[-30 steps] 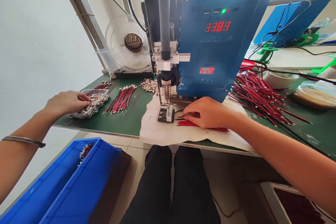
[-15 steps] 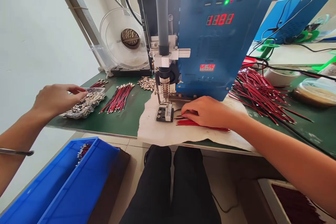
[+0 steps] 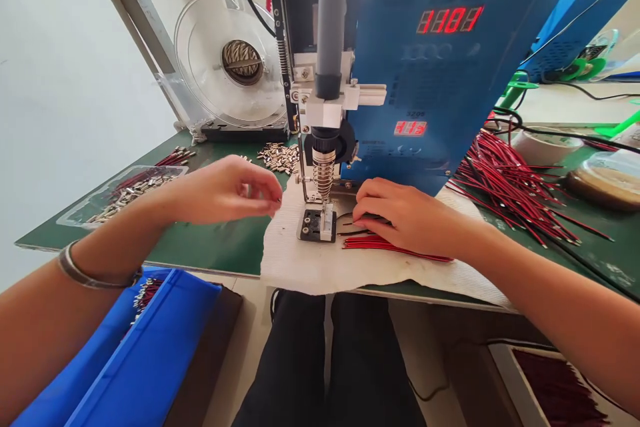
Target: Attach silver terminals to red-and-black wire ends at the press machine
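Note:
My left hand (image 3: 227,190) hovers left of the soldering machine's small fixture (image 3: 318,225), its thumb and fingers brought together. Whatever sits at those fingertips is too small to make out. On the white cloth (image 3: 295,267), my right hand (image 3: 400,213) is curled over thin wires, its fingertips closed on a dark wire (image 3: 346,233) just right of the fixture. Beneath that palm lies a row of red wires (image 3: 370,243). The machine's spring-wrapped tip (image 3: 323,173) points down at the fixture. A clear box (image 3: 75,213) of small metal connectors stands behind my left forearm, partly hidden by it.
Loose metal connectors (image 3: 279,157) lie left of the blue machine housing (image 3: 415,80). Red and black wires (image 3: 515,180) are heaped at right, near a clear tub (image 3: 605,180). Blue bins (image 3: 150,353) stand below the table's left edge. A round clear guard (image 3: 200,60) stands behind.
My left hand has left the connector box and moved right toward the fixture. My right hand stays over the wires, its fingers more curled. The camera view has shifted slightly.

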`<control>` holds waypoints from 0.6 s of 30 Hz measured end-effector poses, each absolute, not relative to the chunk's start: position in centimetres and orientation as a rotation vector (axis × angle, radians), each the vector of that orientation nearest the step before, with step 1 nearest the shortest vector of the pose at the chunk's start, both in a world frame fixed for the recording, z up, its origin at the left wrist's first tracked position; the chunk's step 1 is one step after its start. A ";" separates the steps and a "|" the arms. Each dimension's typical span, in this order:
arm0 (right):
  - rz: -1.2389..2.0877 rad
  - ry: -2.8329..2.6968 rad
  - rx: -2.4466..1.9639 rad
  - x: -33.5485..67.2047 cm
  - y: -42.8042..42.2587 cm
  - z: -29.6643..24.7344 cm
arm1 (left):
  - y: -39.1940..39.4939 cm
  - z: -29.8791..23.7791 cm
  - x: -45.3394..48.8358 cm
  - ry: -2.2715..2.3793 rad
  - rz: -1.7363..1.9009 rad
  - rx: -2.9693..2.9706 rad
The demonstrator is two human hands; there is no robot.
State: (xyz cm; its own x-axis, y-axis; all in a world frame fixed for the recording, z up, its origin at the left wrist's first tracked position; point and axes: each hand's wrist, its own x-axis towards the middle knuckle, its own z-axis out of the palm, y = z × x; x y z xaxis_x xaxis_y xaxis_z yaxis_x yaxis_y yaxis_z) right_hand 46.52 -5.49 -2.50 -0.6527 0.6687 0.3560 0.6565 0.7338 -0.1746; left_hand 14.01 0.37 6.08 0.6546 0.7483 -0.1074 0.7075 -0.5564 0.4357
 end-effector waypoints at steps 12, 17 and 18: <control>0.241 -2.516 -1.114 46.4 -5.6 -2.2 | 2.8 7.6 20.2 0.824 -0.618 2.352; 0.329 -2.499 -1.110 46.5 -5.3 -1.7 | 3.5 6.5 19.4 0.602 -0.503 2.307; 0.329 -2.512 -1.110 46.5 -5.2 -1.4 | 3.6 6.4 19.1 0.601 -0.485 2.297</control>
State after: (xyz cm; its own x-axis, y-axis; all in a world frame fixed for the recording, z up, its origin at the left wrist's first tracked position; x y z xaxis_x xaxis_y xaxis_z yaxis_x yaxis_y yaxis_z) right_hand 46.46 -5.20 -1.43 -0.6194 0.7472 0.2408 0.6600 0.6617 -0.3557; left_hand 19.10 3.63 6.40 0.8221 0.2806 -0.4955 0.5437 -0.6451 0.5368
